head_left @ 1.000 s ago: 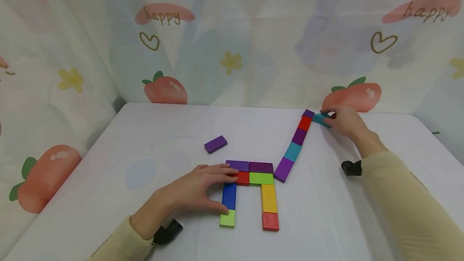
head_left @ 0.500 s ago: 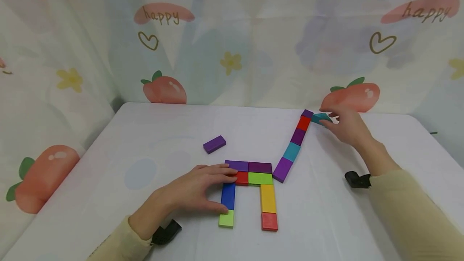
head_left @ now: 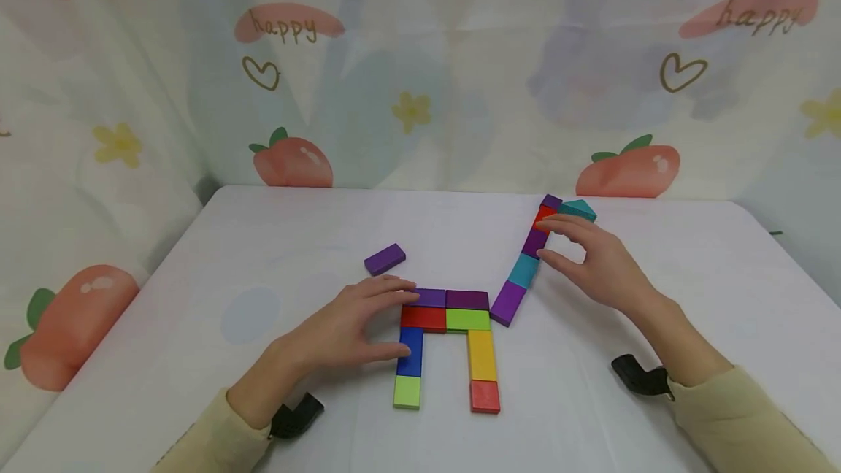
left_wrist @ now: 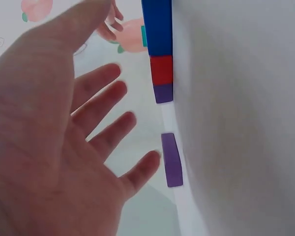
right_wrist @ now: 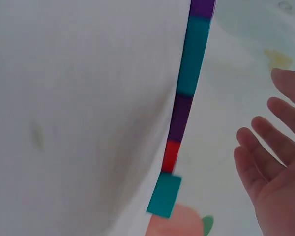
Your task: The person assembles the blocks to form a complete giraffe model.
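Note:
Flat coloured blocks form an arch-like figure on the white table. Its top has a purple block, a dark purple block, a red block and a lime block. My left hand hovers over its left side, fingers loosely spread, near the blue block. From the top right corner a slanted row runs away, including a teal block and a purple block. At its far end sits a teal triangular block. My right hand hovers beside this row, holding nothing.
A loose purple block lies behind the figure, left of centre. Yellow and red blocks make the right leg; a lime block ends the left one. A patterned curtain hangs behind the table.
My right hand has let go of the teal triangular block and drawn back toward me along the slanted row. My left hand has lifted slightly, its thumb off the lime block.

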### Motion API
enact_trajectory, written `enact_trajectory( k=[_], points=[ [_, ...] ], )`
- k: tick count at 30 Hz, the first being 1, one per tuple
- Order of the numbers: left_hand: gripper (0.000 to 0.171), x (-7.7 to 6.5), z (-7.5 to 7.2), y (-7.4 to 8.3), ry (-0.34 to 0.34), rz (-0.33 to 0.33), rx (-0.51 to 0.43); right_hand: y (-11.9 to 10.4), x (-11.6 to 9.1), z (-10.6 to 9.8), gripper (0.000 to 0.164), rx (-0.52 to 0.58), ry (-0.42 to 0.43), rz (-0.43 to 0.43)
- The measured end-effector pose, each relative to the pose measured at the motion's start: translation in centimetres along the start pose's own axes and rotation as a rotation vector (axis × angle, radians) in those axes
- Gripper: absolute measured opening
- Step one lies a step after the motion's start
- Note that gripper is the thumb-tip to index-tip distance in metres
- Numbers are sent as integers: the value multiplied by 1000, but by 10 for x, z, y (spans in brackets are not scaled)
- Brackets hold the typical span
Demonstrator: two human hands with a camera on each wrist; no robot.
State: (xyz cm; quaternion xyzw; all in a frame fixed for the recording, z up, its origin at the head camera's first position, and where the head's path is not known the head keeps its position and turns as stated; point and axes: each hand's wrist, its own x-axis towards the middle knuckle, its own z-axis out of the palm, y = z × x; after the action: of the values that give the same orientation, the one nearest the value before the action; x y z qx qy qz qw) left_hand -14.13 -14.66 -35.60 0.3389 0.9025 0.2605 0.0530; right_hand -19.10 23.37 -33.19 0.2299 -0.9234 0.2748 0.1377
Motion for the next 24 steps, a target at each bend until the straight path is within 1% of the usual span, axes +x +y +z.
enact_trajectory(
  k=[2,4,7,10,13,18,22,24],
  points=[
    [66,0,-1,-2,53,-24,7,-10,-3,5,49,14,-36,-24],
    [66,0,-3,-4,100,-61,19,-20,-7,9,51,19,-98,-32],
    [64,2,-6,-9,162,-120,30,-34,-11,15,54,11,-226,-28],
    [62,5,-8,-14,199,-157,56,-47,-15,19,55,-2,-342,-37],
    [60,10,-11,-19,217,-158,78,-56,-19,24,57,-6,-410,-68],
    [57,20,-15,-26,224,-141,108,-68,-24,30,61,-30,-468,-107],
    [56,29,-18,-28,216,-186,135,-74,-27,31,61,-67,-504,-141],
    [56,33,-20,-29,200,-214,152,-76,-27,31,61,-82,-513,-159]
  ],
)
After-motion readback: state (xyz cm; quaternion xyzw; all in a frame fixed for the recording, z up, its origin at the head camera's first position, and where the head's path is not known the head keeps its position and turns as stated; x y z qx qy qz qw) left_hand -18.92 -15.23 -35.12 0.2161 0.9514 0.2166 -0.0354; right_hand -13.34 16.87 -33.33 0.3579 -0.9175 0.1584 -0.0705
